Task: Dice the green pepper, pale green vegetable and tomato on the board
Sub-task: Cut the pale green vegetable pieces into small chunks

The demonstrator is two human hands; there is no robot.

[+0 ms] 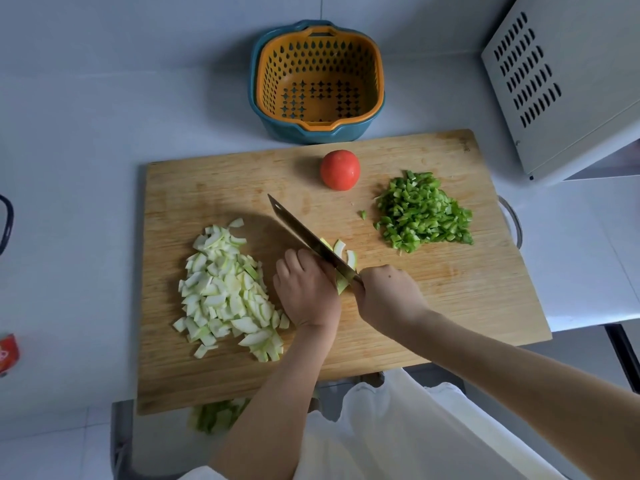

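Uncut pale green vegetable strips [341, 285] lie just below board centre, partly under the blade; a few cut crescents sit just beyond at 1 o'clock of them. Left hand [306, 293] is at 9 o'clock of the strips, knuckles up, fingers curled down onto them and against the blade flat. Right hand [388, 295], at 3 o'clock, is clenched round the handle of the cleaver [304, 230]; the handle itself is hidden in the fist. Blade runs toward 11 o'clock, tip raised off the wood. Diced pale green pile [228, 289] at 8 o'clock on the cutting board [450, 299]; diced green pepper [424, 213] heaped at 2 o'clock; tomato [339, 169] whole at 12 o'clock. Judgement: pepper done, pale vegetable nearly done, tomato not started. Next move calls for short cuts through the remaining strips with the left fingertips tucked clear, then the tomato brought to centre. Beyond the board at 12 o'clock, an orange colander [273, 81] nested in a blue bowl [277, 128]. Grey vented appliance [561, 81] at 2 o'clock. Green peelings [218, 415] below the board's near edge. Red packet [7, 355] at 9 o'clock, cut off by the frame; its white marking cannot be read. No other writing seen.
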